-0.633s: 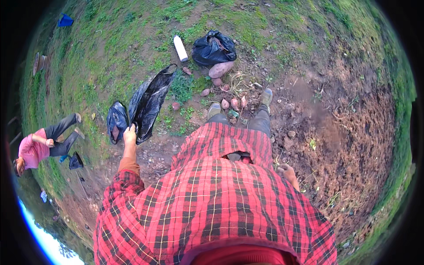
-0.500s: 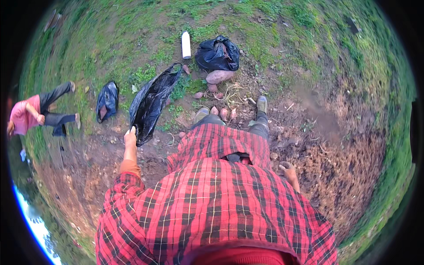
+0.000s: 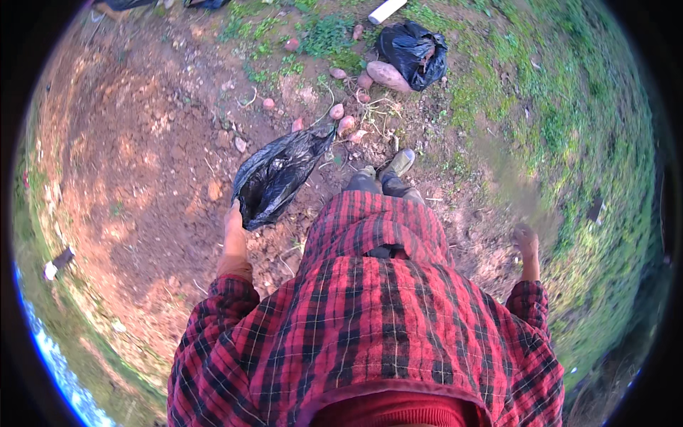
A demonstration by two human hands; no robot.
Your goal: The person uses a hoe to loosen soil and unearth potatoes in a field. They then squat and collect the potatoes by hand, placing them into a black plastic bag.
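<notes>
Left hand (image 3: 233, 226): clenched on the lower end of a crumpled black plastic bag (image 3: 279, 174), fingers grasping its gathered edge. Bag held in the air above bare reddish-brown soil (image 3: 142, 156), stretching away from the hand toward a scatter of pinkish oval tubers (image 3: 346, 122).

Right hand (image 3: 526, 238): hanging empty beside the red-and-black checked shirt (image 3: 370, 320), well apart from the held bag; state of its fingers cannot be told, blurred.

Beyond the held bag: second black plastic bag (image 3: 413, 51), bunched and lying on the ground, with one large pinkish tuber (image 3: 388, 75) touching its near side. Past that second bag, a white cylindrical package (image 3: 387, 10) lying on grass (image 3: 569, 128). Between the held bag and the shirt: two olive-grey shoes (image 3: 395, 165) on the soil.
</notes>
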